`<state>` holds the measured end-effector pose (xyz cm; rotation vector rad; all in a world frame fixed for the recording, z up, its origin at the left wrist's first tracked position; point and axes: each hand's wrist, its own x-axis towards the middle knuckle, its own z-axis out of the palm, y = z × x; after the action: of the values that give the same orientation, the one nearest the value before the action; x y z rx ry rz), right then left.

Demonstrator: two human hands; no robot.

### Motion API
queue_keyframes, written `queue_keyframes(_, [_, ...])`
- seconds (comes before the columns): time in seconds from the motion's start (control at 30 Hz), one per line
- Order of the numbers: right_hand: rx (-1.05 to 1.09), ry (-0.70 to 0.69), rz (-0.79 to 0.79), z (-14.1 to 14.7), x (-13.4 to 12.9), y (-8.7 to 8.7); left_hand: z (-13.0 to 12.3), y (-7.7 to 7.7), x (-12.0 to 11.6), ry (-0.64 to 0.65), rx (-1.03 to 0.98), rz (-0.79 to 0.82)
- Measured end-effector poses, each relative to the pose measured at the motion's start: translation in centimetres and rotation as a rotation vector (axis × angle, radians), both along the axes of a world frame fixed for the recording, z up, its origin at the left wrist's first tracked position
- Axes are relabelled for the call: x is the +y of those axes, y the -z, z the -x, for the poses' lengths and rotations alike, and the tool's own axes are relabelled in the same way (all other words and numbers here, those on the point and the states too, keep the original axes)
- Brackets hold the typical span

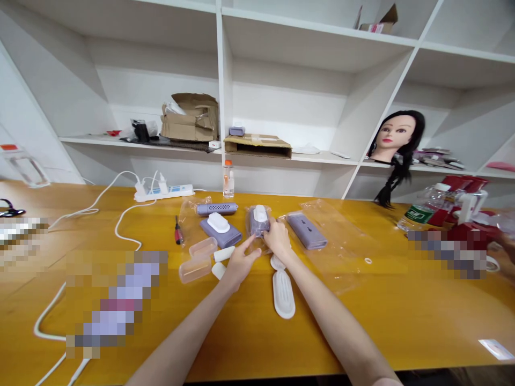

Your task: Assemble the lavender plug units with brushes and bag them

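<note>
A purple device (pixel 256 225) with a white oval piece (pixel 260 213) on top lies in clear plastic at the middle of the table. My right hand (pixel 277 238) is closed at its near right edge, gripping the wrapped device. My left hand (pixel 242 262) is just in front and to the left, fingers apart and holding nothing, its fingertips close to the plastic. To the left lies another purple device (pixel 229 237) with a white oval piece (pixel 218 222). A third purple device (pixel 306 230) rests on plastic to the right. Below my right hand is a white oval tray (pixel 284 294).
Two clear cases (pixel 195 269), a screwdriver (pixel 178 234) and a purple perforated cylinder (pixel 217 208) lie left of centre. Behind them stand a power strip (pixel 164 193) and a bottle (pixel 228 179). A water bottle (pixel 420 212) and another person's hand (pixel 507 249) are at the right.
</note>
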<state>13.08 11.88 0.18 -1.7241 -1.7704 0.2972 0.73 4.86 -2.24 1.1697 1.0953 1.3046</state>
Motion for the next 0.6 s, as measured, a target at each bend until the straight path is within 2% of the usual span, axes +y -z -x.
queue_keyframes(0.2, [-0.05,-0.094,0.039,-1.3,0.4,0.1,-0.1,0.2,-0.5,-0.063,0.302,-0.139])
queue_keyframes(0.33, [-0.068,-0.138,0.023,-3.8,-0.6,-1.5,-0.1,0.1,-1.2,-0.138,0.477,-0.305])
queue_keyframes(0.5, [-0.156,-0.093,0.028,-9.9,-5.8,-4.6,-0.5,-0.1,-2.0,-0.101,0.539,-0.528])
queue_keyframes(0.6, [-0.309,-0.078,0.177,-13.7,-9.3,-5.3,-0.9,-0.1,-2.6,-0.042,0.588,-0.673])
